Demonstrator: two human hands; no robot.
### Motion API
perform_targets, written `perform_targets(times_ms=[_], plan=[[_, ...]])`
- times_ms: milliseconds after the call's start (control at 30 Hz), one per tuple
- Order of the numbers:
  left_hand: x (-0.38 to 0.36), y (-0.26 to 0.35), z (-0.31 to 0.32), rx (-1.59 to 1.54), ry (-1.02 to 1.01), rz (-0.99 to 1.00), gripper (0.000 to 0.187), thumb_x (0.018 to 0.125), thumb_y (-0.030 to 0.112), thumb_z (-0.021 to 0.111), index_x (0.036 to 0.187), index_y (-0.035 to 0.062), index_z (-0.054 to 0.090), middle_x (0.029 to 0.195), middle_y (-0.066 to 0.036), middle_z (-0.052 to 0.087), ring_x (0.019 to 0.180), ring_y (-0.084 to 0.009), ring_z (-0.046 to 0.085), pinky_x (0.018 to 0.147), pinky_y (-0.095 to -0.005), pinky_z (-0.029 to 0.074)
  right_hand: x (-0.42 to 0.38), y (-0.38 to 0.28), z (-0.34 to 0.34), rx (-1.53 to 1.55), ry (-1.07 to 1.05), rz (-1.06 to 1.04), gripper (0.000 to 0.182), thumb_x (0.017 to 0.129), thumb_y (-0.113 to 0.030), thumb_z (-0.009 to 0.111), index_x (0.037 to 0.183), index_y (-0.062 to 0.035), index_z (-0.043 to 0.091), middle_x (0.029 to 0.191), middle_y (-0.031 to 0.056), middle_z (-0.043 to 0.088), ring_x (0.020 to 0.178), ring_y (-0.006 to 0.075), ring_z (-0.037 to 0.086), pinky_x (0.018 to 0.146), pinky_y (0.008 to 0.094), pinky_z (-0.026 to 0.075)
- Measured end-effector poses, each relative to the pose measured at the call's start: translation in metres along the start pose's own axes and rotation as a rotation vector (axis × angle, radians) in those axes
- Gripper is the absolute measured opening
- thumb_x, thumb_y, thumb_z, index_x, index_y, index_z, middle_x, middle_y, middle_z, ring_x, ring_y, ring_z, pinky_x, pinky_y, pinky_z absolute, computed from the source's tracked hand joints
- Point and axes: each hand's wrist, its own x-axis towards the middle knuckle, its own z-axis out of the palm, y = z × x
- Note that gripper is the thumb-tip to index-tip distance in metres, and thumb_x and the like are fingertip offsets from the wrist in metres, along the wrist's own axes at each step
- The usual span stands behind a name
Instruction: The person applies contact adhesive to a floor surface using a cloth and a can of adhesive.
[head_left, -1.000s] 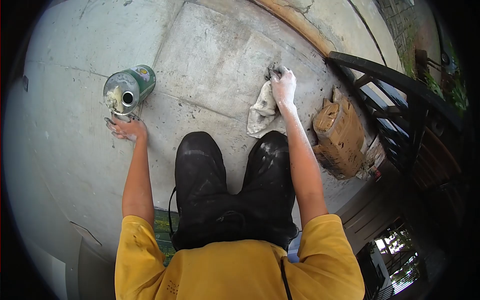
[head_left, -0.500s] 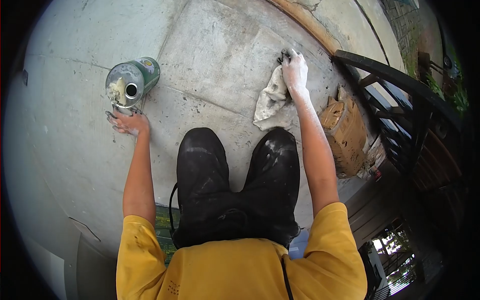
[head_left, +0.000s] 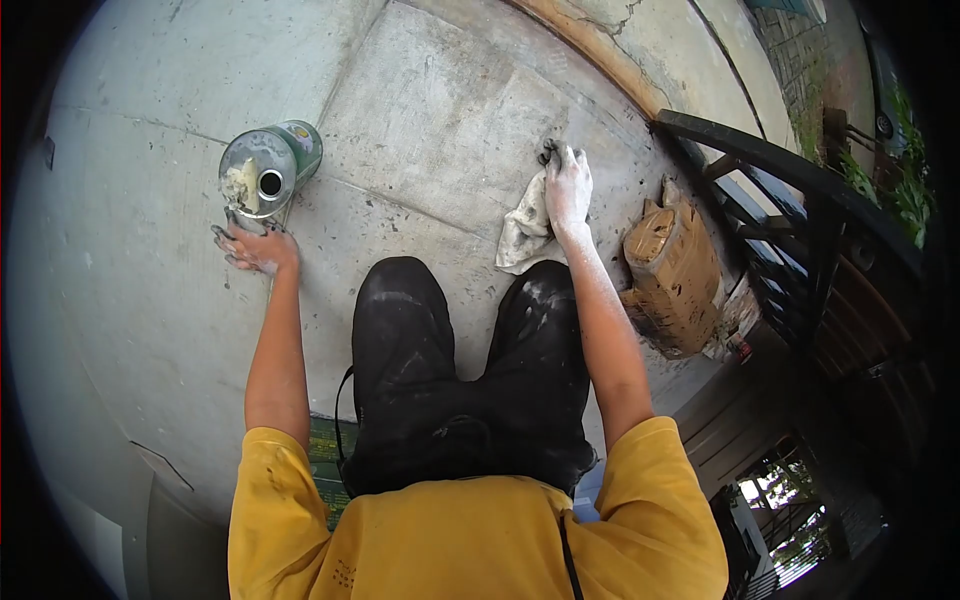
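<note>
My left hand (head_left: 257, 246) is open, with dark-smudged fingers spread on the concrete floor beside a green metal can (head_left: 307, 150). The can has a round hole in its top, and a pale lump (head_left: 240, 187), perhaps putty or cloth, sits next to the hole. My right hand (head_left: 569, 190), coated in white powder with blackened fingertips, grips a stained whitish rag (head_left: 526, 231) against the floor. The rag trails back toward my right knee, and part of it is hidden under the hand.
A torn, dirty brown cardboard box (head_left: 684, 275) lies to the right of my knees. Beyond it stands dark slatted wooden furniture (head_left: 830, 200). A ledge (head_left: 600, 55) runs along the far right. Something green with yellow markings (head_left: 330, 455) is by my left hip.
My right hand has drawn back toward me and slightly left, and the rag has bunched up and shifted with it. My left hand stays in place beside the can.
</note>
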Motion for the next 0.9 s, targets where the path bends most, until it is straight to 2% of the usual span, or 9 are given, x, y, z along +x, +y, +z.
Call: perform_targets(times_ms=[167,300,367,400,500,600,700,867,900], plan=[[0.003,-0.003,0.003,-0.006,0.012,0.013,0.078,0.079,0.016,0.076,0.143,0.004,0.035,0.152,-0.023,0.03,0.148,-0.034,0.018,0.117,-0.0537,0.012,-0.023,0.003,0.008,-0.023,0.029,-0.012,0.031,0.092,-0.013,0.058,0.121,-0.0067,0.062,0.107,0.0227,0.059,0.103,0.0383,0.057,0.089,0.0455,0.047],[0.005,-0.003,0.002,0.006,-0.035,0.001,0.08,0.078,0.017,0.076,0.145,0.0047,0.034,0.152,-0.023,0.031,0.148,-0.0342,0.017,0.118,-0.0538,0.011,-0.041,0.003,0.013,-0.044,0.044,-0.081,0.042,0.087,-0.011,0.06,0.129,-0.0118,0.062,0.114,0.0204,0.058,0.107,0.0358,0.055,0.094,0.0423,0.045],[0.003,-0.005,0.004,-0.016,-0.014,0.02,0.082,0.078,0.017,0.076,0.146,0.0057,0.032,0.152,-0.024,0.033,0.149,-0.0343,0.016,0.118,-0.0542,0.012,-0.048,0.0,0.014,-0.166,0.104,-0.129,0.042,0.088,-0.013,0.058,0.129,-0.013,0.062,0.12,0.0223,0.057,0.11,0.0378,0.054,0.097,0.0447,0.044],[0.003,-0.005,0.006,-0.019,-0.013,0.019,0.082,0.078,0.017,0.076,0.146,0.0057,0.032,0.152,-0.024,0.033,0.149,-0.0343,0.016,0.118,-0.0542,0.012,-0.048,-0.006,0.007,-0.156,0.008,-0.058,0.042,0.088,-0.013,0.056,0.13,-0.0127,0.061,0.128,0.0236,0.055,0.114,0.0389,0.052,0.099,0.0468,0.043],[0.003,-0.011,0.009,-0.009,0.007,0.024,0.083,0.077,0.017,0.076,0.147,0.006,0.032,0.151,-0.024,0.033,0.149,-0.0348,0.016,0.118,-0.0545,0.012,-0.046,0.014,0.024,-0.325,-0.007,-0.11,0.042,0.088,-0.011,0.054,0.13,-0.0116,0.061,0.128,0.0233,0.054,0.114,0.0385,0.053,0.099,0.0468,0.043],[0.003,-0.008,0.013,-0.013,0.0,0.006,0.084,0.078,0.018,0.077,0.147,0.0063,0.032,0.152,-0.025,0.03,0.149,-0.0351,0.015,0.118,-0.0542,0.011,-0.028,0.02,0.019,-0.346,-0.029,-0.166,0.038,0.088,-0.01,0.053,0.125,-0.0103,0.064,0.126,0.0231,0.055,0.114,0.0374,0.053,0.099,0.0454,0.044],[0.003,-0.012,0.013,-0.038,0.037,0.04,0.083,0.078,0.018,0.077,0.147,0.006,0.032,0.153,-0.025,0.029,0.149,-0.0354,0.015,0.118,-0.0543,0.011,-0.007,0.005,-0.004,-0.173,-0.033,-0.219,0.033,0.089,-0.011,0.055,0.12,-0.0093,0.066,0.123,0.0226,0.056,0.114,0.0368,0.054,0.098,0.044,0.045],[0.003,-0.011,0.015,-0.043,0.032,0.032,0.084,0.078,0.019,0.076,0.148,0.0048,0.031,0.153,-0.026,0.028,0.149,-0.0353,0.013,0.118,-0.0538,0.01,-0.022,0.017,0.005,-0.063,0.021,-0.23,0.032,0.087,-0.01,0.062,0.119,-0.0126,0.068,0.115,0.0111,0.062,0.108,0.03,0.058,0.096,0.0396,0.047],[0.003,-0.014,0.014,-0.037,0.03,0.027,0.084,0.078,0.019,0.076,0.148,0.0048,0.031,0.153,-0.026,0.028,0.149,-0.0353,0.013,0.118,-0.0538,0.01,-0.024,0.018,0.01,-0.063,0.013,-0.233,0.032,0.087,-0.01,0.062,0.119,-0.0126,0.068,0.115,0.0111,0.062,0.108,0.03,0.058,0.096,0.0396,0.047]])
